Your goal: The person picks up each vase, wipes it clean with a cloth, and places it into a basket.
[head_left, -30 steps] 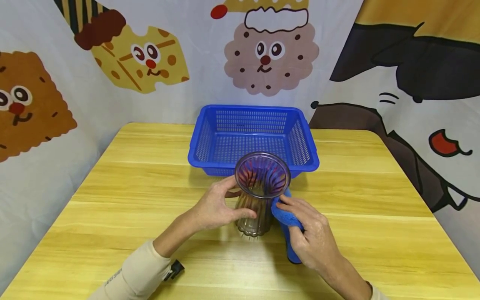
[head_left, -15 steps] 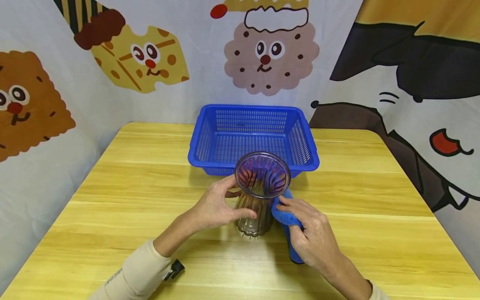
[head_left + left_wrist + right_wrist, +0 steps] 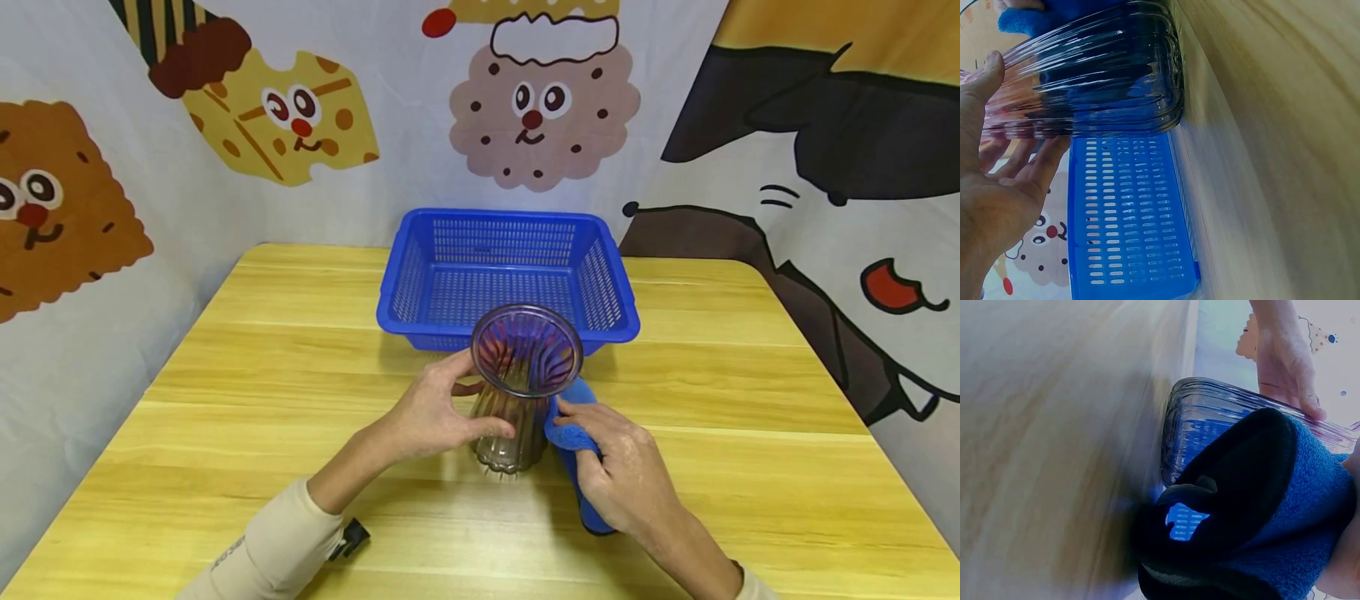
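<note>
A ribbed, purple-tinted glass vase (image 3: 513,450) with a flared round rim stands upright on the table. My left hand (image 3: 435,412) grips it from the left, the thumb lying across the near side and the fingers going behind. On the other side, my right hand (image 3: 626,462) pinches a blue cloth (image 3: 573,437) against the vase just below the rim. The cloth's lower part hangs down toward the table. In the right wrist view the fuzzy cloth (image 3: 1316,494) shows a black edge and overlaps the glass. Through the vase (image 3: 1116,69) in the left wrist view, blue shows.
Behind the vase sits a blue plastic basket (image 3: 506,287) with slotted walls and nothing in it. The wooden table (image 3: 262,350) meets a cartoon-printed cloth backdrop (image 3: 405,125) at the back. A black buckle (image 3: 349,539) lies by the left sleeve.
The cloth's lower end has swung slightly right and its upper part bunches differently beside the rim, as the right fingers shift a little. The left hand and vase stay in place.
</note>
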A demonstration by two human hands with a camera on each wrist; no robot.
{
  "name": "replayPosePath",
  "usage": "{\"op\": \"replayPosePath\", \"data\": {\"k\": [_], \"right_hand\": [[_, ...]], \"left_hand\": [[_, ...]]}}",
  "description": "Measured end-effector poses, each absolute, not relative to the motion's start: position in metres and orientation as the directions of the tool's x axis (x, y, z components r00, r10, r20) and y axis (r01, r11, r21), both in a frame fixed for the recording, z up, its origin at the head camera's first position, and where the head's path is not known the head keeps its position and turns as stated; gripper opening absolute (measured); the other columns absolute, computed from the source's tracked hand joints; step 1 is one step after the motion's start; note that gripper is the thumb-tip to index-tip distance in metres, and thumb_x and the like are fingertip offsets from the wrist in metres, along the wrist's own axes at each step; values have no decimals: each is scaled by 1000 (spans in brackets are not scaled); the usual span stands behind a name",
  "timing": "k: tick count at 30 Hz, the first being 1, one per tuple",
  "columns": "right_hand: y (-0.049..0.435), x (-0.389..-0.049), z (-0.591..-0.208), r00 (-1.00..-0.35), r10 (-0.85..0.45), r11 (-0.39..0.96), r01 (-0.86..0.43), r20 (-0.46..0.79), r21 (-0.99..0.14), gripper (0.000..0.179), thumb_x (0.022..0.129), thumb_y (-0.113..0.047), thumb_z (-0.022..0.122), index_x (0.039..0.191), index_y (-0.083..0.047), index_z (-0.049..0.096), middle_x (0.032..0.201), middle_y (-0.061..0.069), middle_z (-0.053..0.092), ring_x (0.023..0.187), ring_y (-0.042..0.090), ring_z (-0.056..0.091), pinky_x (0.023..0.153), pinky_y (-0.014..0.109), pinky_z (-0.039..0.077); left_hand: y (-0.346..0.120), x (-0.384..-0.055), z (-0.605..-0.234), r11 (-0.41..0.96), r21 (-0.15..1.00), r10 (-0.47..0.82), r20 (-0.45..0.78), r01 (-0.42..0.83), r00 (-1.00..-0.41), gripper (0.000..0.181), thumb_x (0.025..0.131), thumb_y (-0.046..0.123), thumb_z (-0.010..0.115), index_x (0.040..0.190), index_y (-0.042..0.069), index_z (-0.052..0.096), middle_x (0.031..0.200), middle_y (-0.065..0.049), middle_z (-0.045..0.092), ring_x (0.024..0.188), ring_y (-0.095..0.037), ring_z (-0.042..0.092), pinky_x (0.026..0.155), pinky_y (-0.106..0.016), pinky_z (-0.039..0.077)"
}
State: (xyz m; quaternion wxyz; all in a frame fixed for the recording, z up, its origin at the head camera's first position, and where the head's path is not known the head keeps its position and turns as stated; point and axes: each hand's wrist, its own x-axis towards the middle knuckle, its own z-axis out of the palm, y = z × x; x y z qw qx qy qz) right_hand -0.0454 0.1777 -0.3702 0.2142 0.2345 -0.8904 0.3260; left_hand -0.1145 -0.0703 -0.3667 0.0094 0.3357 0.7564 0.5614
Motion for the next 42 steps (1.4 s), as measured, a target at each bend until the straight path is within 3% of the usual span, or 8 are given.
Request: {"op": "replayPosePath", "data": {"k": [14, 31, 42], "right_hand": [[177, -47, -372, -865, -261, 733, -467, 429, -494, 32, 83, 5, 54, 97, -10, 79, 117, -1, 73, 110, 25, 68, 90, 51, 59], [178, -48, -373, -881, -232, 741, -434, 411, -513, 38, 82, 4, 56, 113, -5, 77, 114, 2, 73, 108, 26, 68, 86, 52, 60], [177, -49, -376, -866, -245, 748, -455, 436, -484, 40, 80, 5, 56, 112, -6, 78, 112, 4, 74, 106, 28, 69, 84, 51, 61]], "left_hand": [[-70, -113, -366, 162, 850, 517, 359, 501, -777, 86, 67, 13, 98, 142, 10, 55, 132, -5, 64, 125, -20, 57, 93, -29, 57], [-70, -111, -363, 225, 832, 517, 340, 507, -786, 93, 70, 25, 97, 148, 17, 47, 140, -3, 57, 127, -21, 56, 92, -27, 57], [-70, -112, -364, 224, 834, 515, 338, 504, -788, 93, 70, 24, 97, 148, 16, 47, 139, -3, 58, 127, -21, 56, 91, -27, 58]]}}
